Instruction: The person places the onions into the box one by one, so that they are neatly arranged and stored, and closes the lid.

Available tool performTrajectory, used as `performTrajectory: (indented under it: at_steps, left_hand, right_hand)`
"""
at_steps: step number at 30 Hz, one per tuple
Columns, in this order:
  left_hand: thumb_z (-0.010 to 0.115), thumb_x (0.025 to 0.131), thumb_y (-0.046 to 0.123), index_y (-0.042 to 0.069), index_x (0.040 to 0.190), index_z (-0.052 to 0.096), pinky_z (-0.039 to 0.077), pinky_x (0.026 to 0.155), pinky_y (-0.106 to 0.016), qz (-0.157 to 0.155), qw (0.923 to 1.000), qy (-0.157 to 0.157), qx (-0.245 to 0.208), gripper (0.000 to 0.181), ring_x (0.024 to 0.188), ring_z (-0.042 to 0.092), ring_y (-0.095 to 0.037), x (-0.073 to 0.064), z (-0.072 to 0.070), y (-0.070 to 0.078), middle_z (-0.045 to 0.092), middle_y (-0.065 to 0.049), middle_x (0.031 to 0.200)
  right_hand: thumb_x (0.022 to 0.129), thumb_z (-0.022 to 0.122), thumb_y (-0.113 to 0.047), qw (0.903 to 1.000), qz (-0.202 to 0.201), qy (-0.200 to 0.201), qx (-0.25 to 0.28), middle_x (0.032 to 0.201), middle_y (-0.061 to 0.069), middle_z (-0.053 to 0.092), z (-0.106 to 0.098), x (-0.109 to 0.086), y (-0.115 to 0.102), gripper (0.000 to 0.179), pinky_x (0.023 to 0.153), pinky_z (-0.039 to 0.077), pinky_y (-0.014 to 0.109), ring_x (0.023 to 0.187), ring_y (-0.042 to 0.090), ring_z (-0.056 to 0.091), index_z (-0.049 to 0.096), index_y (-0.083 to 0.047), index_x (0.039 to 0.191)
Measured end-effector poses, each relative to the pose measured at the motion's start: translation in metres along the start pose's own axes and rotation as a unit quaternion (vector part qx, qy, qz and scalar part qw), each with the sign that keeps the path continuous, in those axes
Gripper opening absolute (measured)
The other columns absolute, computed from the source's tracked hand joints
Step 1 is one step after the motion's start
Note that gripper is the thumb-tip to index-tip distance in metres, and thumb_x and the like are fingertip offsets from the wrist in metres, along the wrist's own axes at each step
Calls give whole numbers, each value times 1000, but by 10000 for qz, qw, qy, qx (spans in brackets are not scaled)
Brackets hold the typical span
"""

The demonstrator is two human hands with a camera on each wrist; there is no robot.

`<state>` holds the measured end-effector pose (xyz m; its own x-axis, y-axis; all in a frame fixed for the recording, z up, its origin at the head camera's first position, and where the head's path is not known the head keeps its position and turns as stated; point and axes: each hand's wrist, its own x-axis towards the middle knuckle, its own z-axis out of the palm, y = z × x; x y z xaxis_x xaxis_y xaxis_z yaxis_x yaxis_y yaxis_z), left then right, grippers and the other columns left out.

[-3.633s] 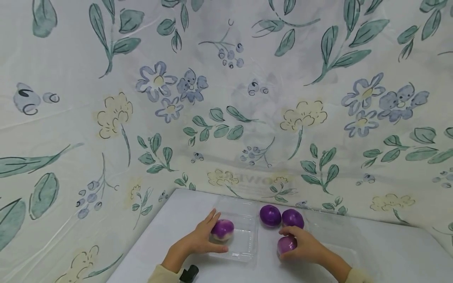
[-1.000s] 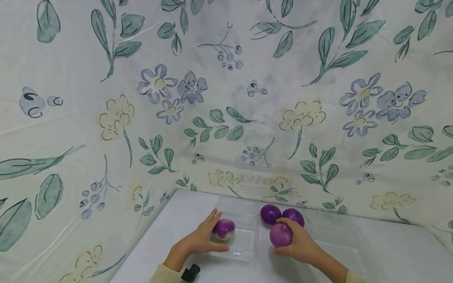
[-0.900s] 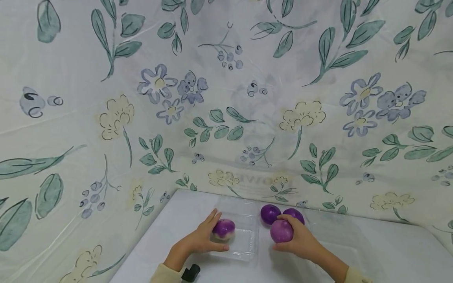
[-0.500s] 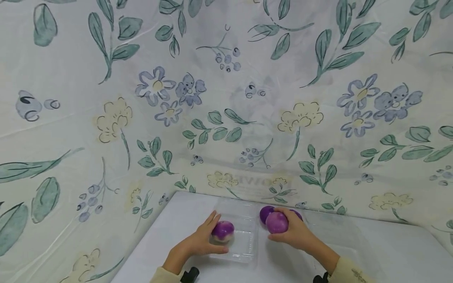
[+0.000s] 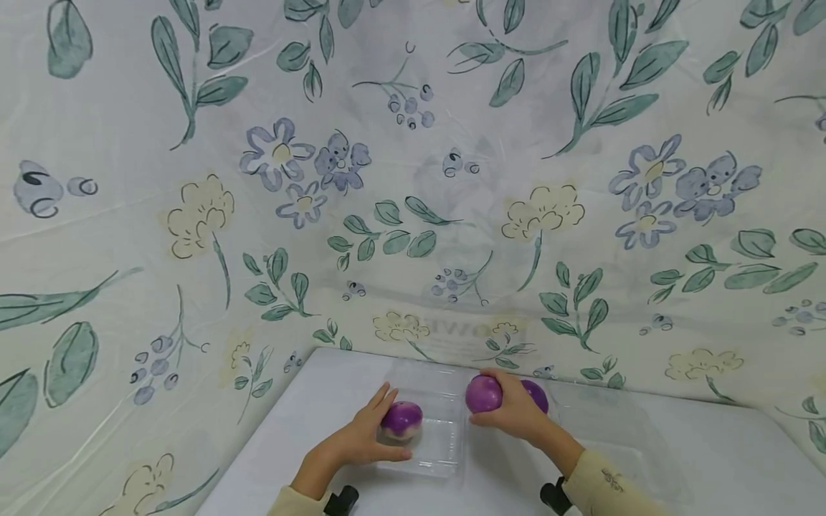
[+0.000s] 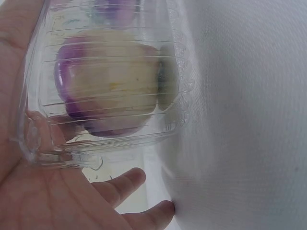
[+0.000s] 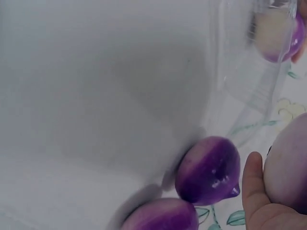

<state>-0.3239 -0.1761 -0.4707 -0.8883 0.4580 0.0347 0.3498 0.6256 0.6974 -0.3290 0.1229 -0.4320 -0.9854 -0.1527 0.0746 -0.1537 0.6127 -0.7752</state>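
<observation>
Held onion: one, round, no clear long axis; gripped in my right hand, just right of the clear box. My left hand: fingers wide, at the box's left.

Head view forward and down, left wrist close to tray, right wrist farther, tray shared

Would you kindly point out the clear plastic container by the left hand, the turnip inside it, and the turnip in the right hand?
Clear plastic container [image 5: 440,436]: head view, its bare base.
Inner turnip [image 5: 403,417]: head view, its purple upper half.
Held turnip [image 5: 483,395]: head view, its exposed purple side.
</observation>
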Motion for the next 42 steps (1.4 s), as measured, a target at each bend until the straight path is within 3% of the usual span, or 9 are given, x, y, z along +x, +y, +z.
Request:
performTrajectory:
  at_steps: [7,15,23,33,42]
  left_hand:
    - [84,74,45,1,156,19,23,110,-73,-64,10000,-26,9,114,146,14,-54,-2,-1,0,5,-25,164]
    - [84,74,47,2,157,18,24,111,-71,-48,10000,-53,36,115,147,14,-53,-2,-3,1,4,-24,165]
    - [83,74,50,2,157,19,25,112,-69,-22,10000,-37,84,115,148,15,-51,-1,-5,1,4,-23,165]
    - [82,76,49,1,157,16,26,110,-71,21,9999,-118,101,115,146,17,-54,0,-1,-1,3,-24,165]
    - [82,75,50,3,157,18,27,111,-69,-20,9999,-102,8,114,147,17,-52,2,-1,-3,4,-23,165]
  right_hand:
    - [66,91,-24,9998,-13,-146,163,136,20,50,20,7,0,86,91,52,61,118,40,56,48,-12,140]
    - [66,91,-24,9980,-556,-63,288,137,18,54,32,10,-4,87,94,52,56,119,37,58,48,-10,140]
    - [66,90,-23,9929,-1175,-140,-142,134,20,55,43,11,-14,83,96,50,60,119,40,58,51,-7,137]
    - [65,90,-22,9825,-1679,-48,-808,130,19,57,67,9,-10,82,96,50,58,119,38,55,52,-3,135]
    - [64,89,-32,9798,-1565,24,-1243,129,16,55,74,4,-13,84,93,52,56,116,36,57,53,-4,135]
